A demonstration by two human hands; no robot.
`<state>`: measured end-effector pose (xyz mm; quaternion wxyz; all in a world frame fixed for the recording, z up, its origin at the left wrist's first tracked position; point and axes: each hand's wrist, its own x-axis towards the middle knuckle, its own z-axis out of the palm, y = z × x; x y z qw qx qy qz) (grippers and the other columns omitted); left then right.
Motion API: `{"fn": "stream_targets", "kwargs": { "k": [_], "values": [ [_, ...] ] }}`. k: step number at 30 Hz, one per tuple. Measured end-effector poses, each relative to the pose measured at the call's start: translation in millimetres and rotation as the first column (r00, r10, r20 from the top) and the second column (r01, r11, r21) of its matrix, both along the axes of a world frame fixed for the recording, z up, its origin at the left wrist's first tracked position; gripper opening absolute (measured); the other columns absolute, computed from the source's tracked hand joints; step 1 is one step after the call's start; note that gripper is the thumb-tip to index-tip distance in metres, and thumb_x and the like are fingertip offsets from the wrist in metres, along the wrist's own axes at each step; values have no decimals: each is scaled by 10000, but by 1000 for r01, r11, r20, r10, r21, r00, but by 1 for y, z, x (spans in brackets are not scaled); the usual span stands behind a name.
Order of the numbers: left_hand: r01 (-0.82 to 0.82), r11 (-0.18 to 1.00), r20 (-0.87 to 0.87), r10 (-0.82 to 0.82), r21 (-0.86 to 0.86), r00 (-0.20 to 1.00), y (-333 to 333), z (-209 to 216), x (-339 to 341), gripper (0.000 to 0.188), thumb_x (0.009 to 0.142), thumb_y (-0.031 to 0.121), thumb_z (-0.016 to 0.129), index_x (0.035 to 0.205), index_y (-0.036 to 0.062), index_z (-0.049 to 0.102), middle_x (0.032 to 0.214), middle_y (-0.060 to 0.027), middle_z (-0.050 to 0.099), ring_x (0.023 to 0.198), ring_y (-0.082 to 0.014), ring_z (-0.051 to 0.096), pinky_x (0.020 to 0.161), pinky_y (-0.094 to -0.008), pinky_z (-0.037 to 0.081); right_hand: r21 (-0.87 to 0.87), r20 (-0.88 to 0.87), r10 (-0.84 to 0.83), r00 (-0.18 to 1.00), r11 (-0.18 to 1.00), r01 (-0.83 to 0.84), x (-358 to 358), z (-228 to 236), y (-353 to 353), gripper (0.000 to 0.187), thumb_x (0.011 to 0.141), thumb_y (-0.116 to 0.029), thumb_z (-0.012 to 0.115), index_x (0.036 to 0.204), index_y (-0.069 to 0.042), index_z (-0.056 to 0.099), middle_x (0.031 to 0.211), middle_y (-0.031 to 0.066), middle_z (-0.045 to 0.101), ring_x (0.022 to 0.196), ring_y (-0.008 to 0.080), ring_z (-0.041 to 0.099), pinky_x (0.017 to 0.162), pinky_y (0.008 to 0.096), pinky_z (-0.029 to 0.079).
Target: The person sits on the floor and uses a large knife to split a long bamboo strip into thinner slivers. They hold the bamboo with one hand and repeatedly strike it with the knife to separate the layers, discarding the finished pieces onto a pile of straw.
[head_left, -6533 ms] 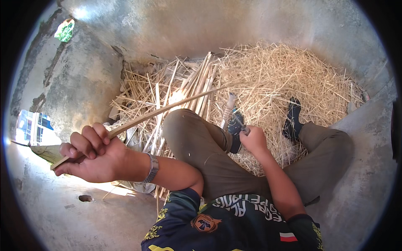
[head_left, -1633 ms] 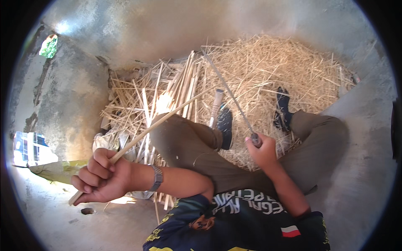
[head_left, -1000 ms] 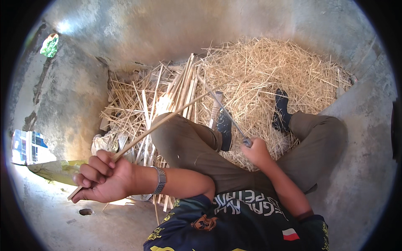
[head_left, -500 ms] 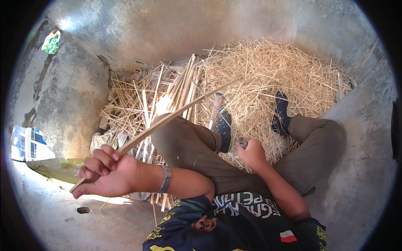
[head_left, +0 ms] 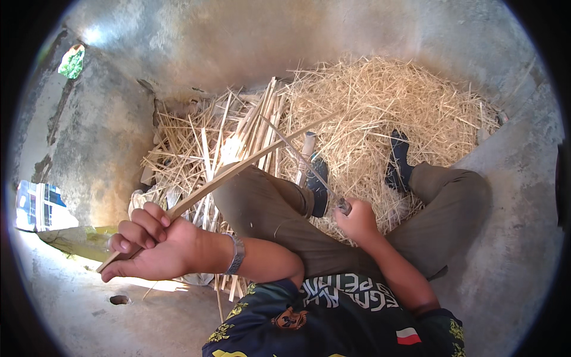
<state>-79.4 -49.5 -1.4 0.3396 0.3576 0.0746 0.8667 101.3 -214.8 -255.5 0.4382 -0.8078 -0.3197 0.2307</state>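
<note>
A long, narrow bamboo strip [head_left: 221, 178] slants from lower left up toward the middle. My left hand [head_left: 157, 247], with a metal watch on the wrist, has its fingers wrapped round the strip's lower end. In front of my body, my right hand [head_left: 358, 221] is closed on the handle of a long knife [head_left: 306, 160]. The thin blade points up and to the left, crossing the strip's upper part. Whether the edge touches the strip I cannot tell.
Thin, straw-like shavings [head_left: 386, 95] are heaped round my feet. Split bamboo strips [head_left: 262, 122] lie piled at the left. A pale wooden piece [head_left: 306, 152] stands beside my left foot. A concrete wall [head_left: 238, 41] curves around, with a small hole [head_left: 120, 299] at lower left.
The knife has turned slightly, its tip shifting left and the blade showing broader. The bamboo strip and my left hand have moved only a touch down and left.
</note>
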Motion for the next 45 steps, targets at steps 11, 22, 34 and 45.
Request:
{"fn": "stream_targets", "kwargs": {
  "k": [11, 22, 34, 45],
  "values": [
    [-134, 986, 77, 142, -102, 987, -12, 10, 12, 636, 965, 724, 415, 833, 109, 509, 531, 45, 195, 434, -99, 141, 431, -264, 186, 105, 180, -15, 984, 994, -4, -4, 5, -5, 216, 801, -192, 721, 716, -62, 572, 613, 155, 596, 611, 371, 643, 581, 457, 500],
    [210, 967, -18, -210, 147, 978, -8, 2, 1, 624, 979, 708, 406, 764, 128, 484, 518, 45, 210, 417, -88, 145, 411, -267, 162, 247, 151, 26, 988, 967, -63, -3, 23, -10, 206, 797, -157, 710, 712, -35, 566, 586, 145, 570, 540, 341, 598, 554, 422, 469],
    [304, 931, -97, -291, 199, 952, -3, -3, -8, 624, 968, 733, 383, 750, 150, 401, 520, 41, 235, 428, -90, 141, 421, -271, 140, 183, 186, 30, 982, 981, -65, -1, 23, -17, 168, 821, -184, 703, 818, -24, 651, 659, 183, 635, 615, 393, 647, 586, 450, 491],
    [245, 957, -67, -237, 154, 969, 2, -4, -9, 612, 970, 724, 399, 740, 157, 367, 518, 43, 221, 429, -79, 135, 427, -263, 133, 180, -72, -167, 983, 967, 178, 3, 11, -5, 255, 880, -166, 667, 710, 8, 591, 565, 140, 575, 495, 222, 572, 520, 396, 431]
  ]
}}
